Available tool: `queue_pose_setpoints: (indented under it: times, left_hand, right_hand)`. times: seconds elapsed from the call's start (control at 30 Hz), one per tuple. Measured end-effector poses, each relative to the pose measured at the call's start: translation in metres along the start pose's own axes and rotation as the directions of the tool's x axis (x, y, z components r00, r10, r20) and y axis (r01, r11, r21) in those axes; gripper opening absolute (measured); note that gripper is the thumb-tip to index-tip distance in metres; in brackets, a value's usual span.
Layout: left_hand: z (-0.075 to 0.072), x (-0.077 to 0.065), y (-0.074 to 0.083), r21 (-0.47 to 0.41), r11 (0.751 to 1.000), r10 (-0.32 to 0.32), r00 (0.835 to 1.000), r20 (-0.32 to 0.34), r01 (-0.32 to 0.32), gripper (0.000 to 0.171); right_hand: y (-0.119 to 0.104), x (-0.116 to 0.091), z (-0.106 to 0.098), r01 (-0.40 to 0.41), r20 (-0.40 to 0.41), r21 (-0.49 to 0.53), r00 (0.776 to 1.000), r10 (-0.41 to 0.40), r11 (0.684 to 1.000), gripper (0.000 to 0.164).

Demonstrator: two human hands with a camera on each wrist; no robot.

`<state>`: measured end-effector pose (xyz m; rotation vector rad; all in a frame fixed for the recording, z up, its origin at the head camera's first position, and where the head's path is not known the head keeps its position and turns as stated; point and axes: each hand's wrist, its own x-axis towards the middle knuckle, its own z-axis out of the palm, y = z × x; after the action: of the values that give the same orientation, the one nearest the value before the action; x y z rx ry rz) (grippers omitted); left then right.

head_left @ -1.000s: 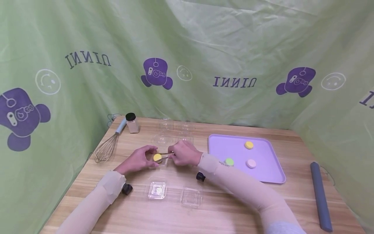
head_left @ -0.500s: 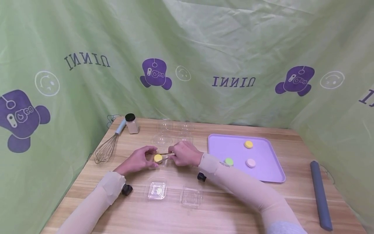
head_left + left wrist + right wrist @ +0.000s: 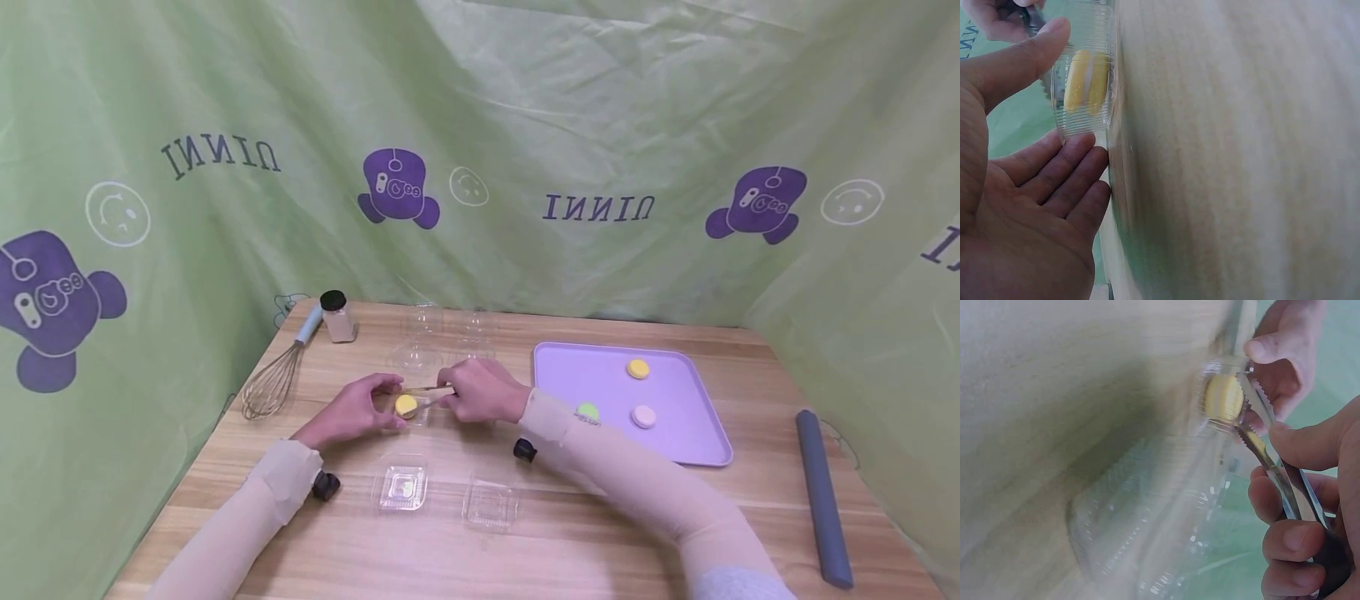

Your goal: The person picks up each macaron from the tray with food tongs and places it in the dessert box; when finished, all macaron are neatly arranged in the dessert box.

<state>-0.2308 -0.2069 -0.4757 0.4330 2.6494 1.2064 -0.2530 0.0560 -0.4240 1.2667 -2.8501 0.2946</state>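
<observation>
A yellow macaron [image 3: 1088,81] sits on its edge in a small clear plastic box [image 3: 1217,422], seen in both wrist views. My left hand [image 3: 352,410] holds the box at the table, the thumb at one side and the fingertips at the opposite side. My right hand [image 3: 483,392] grips metal tongs [image 3: 1272,459] with toothed tips. The tongs' arms stand spread, their tips at the box's rim close to the macaron and apparently not squeezing it. Two more clear boxes stand nearer the front, one at the left [image 3: 402,486] and one at the right [image 3: 491,504].
On the right, a purple tray [image 3: 600,367] bears yellow, green and pink macarons. A grey-blue roll [image 3: 823,500] lies at the right edge. Clear domed lids [image 3: 415,357] stand behind the hands. A whisk [image 3: 277,379] and a black-capped jar [image 3: 339,317] are at the left.
The tongs' arms have spread apart and my right hand has shifted slightly right. The macaron and my left hand have stayed nearly in place.
</observation>
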Motion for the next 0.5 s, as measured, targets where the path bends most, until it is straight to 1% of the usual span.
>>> queue_pose_setpoints:
  times: [0.1, 0.27, 0.43, 0.5]
  left_hand:
    - [0.0, 0.0, 0.0, 0.009, 1.0, -0.002, 1.0, -0.002, 0.002, 0.089]
    - [0.001, 0.0, -0.002, 0.015, 1.0, -0.003, 1.0, -0.001, 0.003, 0.089]
    - [0.001, -0.001, -0.001, 0.011, 1.0, 0.014, 1.0, 0.003, -0.014, 0.09]
    - [0.001, -0.002, 0.0, 0.013, 1.0, 0.02, 1.0, 0.004, -0.02, 0.09]
  right_hand:
    - [0.001, -0.004, -0.005, 0.004, -0.026, 0.007, 1.0, -0.004, 1.0, 0.024]
    - [0.005, -0.01, -0.013, 0.039, -0.113, 0.033, 0.993, -0.035, 0.999, 0.024]
    - [0.014, -0.017, -0.026, 0.063, -0.231, 0.063, 0.972, -0.047, 0.996, 0.023]
    - [0.019, -0.021, -0.032, 0.071, -0.281, 0.069, 0.958, -0.049, 0.995, 0.022]
